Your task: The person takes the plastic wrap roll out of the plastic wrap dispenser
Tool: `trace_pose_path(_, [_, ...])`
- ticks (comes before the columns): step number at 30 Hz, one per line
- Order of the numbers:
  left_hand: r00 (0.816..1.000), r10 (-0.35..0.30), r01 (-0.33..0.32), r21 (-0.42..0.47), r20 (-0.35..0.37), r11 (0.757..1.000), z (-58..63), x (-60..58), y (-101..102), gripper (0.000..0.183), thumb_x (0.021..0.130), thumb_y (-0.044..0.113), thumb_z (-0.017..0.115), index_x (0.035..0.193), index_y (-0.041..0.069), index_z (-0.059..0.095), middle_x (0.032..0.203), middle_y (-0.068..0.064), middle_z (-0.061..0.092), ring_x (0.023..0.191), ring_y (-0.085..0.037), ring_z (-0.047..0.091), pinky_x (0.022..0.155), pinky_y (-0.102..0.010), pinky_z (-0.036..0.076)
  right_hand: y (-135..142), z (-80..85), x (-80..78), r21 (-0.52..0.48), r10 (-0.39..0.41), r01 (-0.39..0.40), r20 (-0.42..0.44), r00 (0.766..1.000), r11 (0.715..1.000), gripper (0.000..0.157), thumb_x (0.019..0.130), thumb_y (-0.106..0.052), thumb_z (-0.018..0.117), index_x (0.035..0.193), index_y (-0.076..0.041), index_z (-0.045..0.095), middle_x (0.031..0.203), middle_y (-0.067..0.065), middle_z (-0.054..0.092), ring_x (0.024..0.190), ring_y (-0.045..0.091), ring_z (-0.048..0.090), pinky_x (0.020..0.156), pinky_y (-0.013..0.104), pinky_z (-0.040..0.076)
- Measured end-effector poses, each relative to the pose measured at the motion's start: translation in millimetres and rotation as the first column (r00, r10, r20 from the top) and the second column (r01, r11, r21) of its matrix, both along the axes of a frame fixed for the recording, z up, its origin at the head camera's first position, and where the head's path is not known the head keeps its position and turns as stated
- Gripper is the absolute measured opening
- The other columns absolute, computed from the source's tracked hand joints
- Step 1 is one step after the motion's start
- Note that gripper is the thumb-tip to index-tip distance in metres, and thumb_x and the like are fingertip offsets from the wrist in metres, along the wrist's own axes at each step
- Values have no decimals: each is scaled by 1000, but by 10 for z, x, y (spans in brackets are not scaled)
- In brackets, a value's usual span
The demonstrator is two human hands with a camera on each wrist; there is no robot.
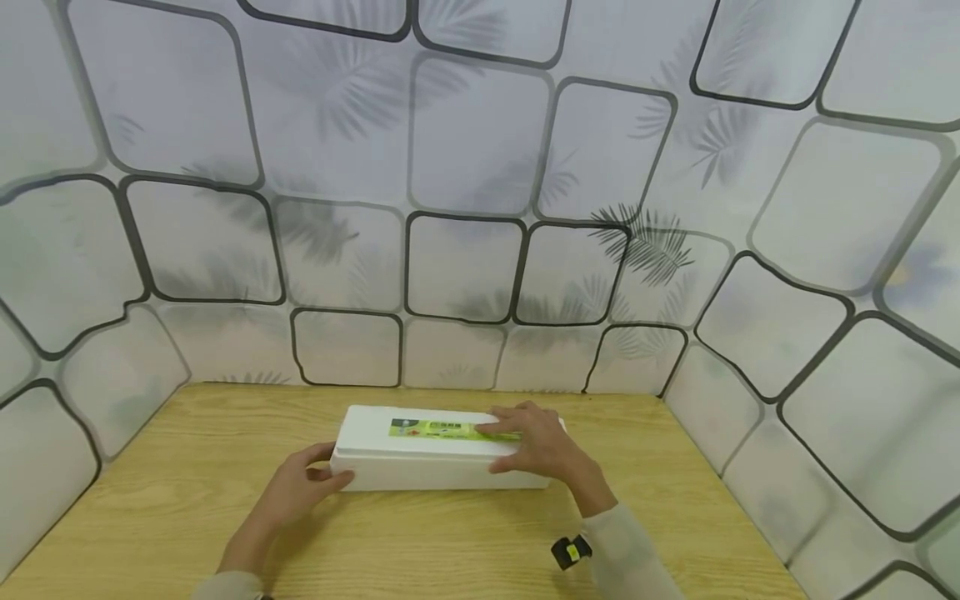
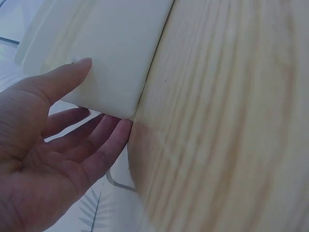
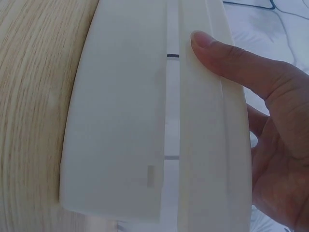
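A long white box (image 1: 442,473) lies across the wooden table, topped by a white lid (image 1: 360,429) with a green printed label (image 1: 450,430). At the box's left end my left hand (image 1: 296,492) holds on, its thumb (image 2: 72,77) against the front wall and its fingers at the end's lower edge. My right hand (image 1: 536,442) grips the lid near its right end, thumb on the front rim and fingers over the top. In the right wrist view a gap runs between the lid (image 3: 207,130) and the box wall (image 3: 111,121); the wall covering shows through it. The box's inside is hidden.
The light wooden table (image 1: 420,550) reaches back to a patterned wall covering (image 1: 465,267), which also encloses both sides. A small black piece with a yellow patch (image 1: 572,552) is beside the right sleeve (image 1: 626,550).
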State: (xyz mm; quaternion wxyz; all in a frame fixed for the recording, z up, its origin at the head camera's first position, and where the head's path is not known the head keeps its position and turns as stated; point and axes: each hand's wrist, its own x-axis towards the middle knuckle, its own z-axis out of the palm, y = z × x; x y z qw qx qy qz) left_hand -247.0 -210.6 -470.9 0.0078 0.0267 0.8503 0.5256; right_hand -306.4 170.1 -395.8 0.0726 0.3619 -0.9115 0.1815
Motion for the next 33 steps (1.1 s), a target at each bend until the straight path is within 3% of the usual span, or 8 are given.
trace_pose_path(13, [1000,-2,2,-26,-2,1000,9,-3,0,71,94,28,77,147,-10,47,151,-34,48,118,-40,68,91,-43,63,177,-34,43,-16,-78,77,-15,997,997,59,72,-36,92,127,-24,75,145,8,64,119,30,60,95,69,41])
trace_pose_path(20, [1000,-8,8,-35,-3,999,14,24,6,71,96,28,76,148,-10,46,152,-34,47,118,-39,68,91,-43,63,253,-56,77,-51,-108,105,-39,993,993,59,69,-36,94,125,-25,76,142,8,67,117,29,60,93,64,42])
trace_pose_path(27, [1000,3,-3,-54,-5,999,26,37,12,71,96,29,75,148,-10,46,151,-33,48,119,-40,67,90,-42,63,342,-37,70,-64,-116,114,-29,993,991,58,70,-33,93,125,-26,76,144,9,65,121,32,60,97,69,41])
trace_pose_path(33, [1000,-1,0,-50,-19,999,21,41,12,70,96,28,75,147,-10,46,150,-34,49,116,-39,68,90,-42,63,459,1,52,-71,-150,146,-44,988,987,58,70,-33,93,125,-27,76,143,9,66,121,35,60,91,61,43])
